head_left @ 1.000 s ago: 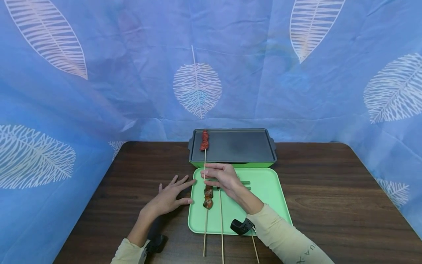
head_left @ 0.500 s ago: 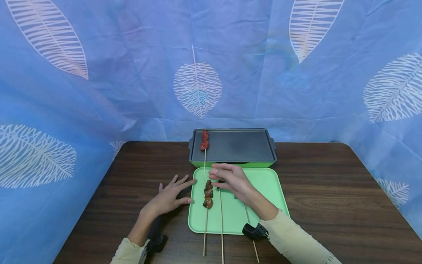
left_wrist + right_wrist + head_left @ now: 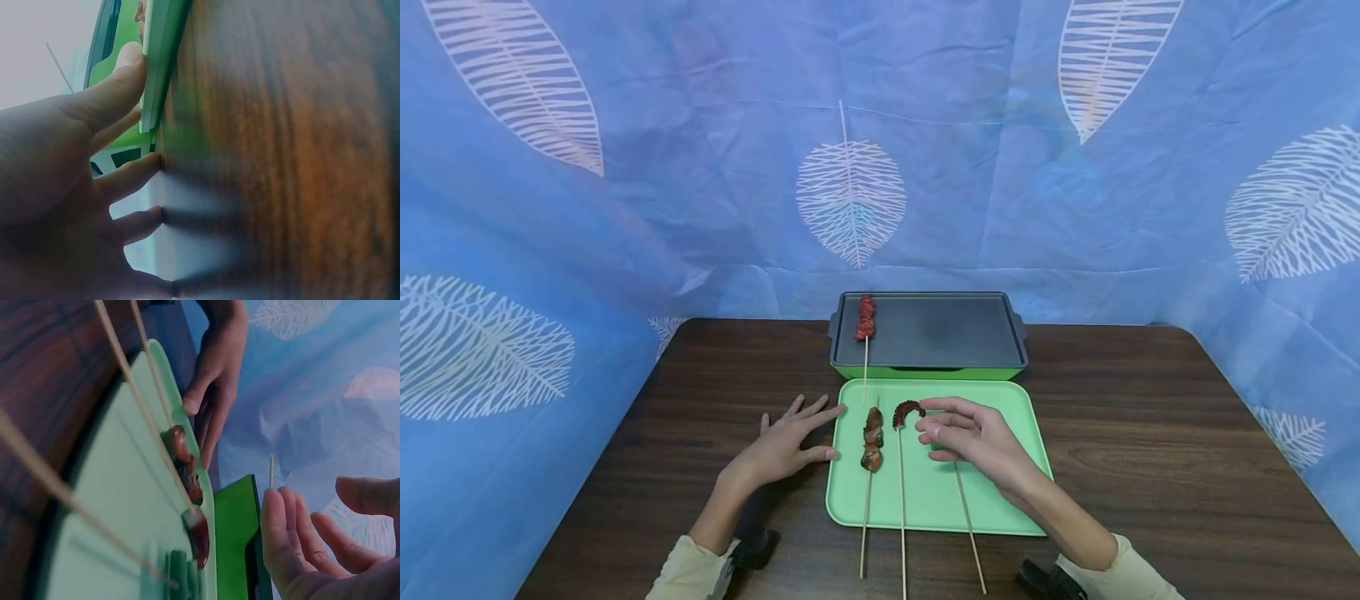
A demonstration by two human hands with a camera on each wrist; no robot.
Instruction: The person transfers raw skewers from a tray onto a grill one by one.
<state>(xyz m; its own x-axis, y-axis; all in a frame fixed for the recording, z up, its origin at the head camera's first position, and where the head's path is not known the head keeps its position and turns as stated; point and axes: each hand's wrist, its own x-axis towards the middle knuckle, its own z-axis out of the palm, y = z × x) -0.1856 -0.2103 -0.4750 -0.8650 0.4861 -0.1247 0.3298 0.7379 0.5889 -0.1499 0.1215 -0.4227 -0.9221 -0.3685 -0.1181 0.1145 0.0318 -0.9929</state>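
My left hand [image 3: 782, 446] lies spread beside the light green tray [image 3: 848, 502]; its thumb touches the tray's edge in the left wrist view, fingertips down on the table. My right hand [image 3: 973, 437] hovers over the tray with fingers loosely bent, holding nothing. Nearest to it is a skewer with a curled dark red piece [image 3: 906, 412]. A skewer of brown meat chunks [image 3: 872, 442] lies to the left of that. Under the right hand is a skewer of green stick-like pieces [image 3: 178, 569], mostly hidden in the head view. A red meat skewer [image 3: 865, 318] lies on the griddle.
The dark griddle plate [image 3: 943, 329] sits on a green base [image 3: 932, 374] behind the tray. The skewer sticks jut over the tray's near edge onto the brown wooden table [image 3: 1150, 433]. A blue cloth [image 3: 962, 183] with white leaf prints hangs behind.
My right hand has let go of the red meat skewer's stick on the griddle and moved right and nearer over the tray, uncovering the curled dark red piece. The left hand stays put.
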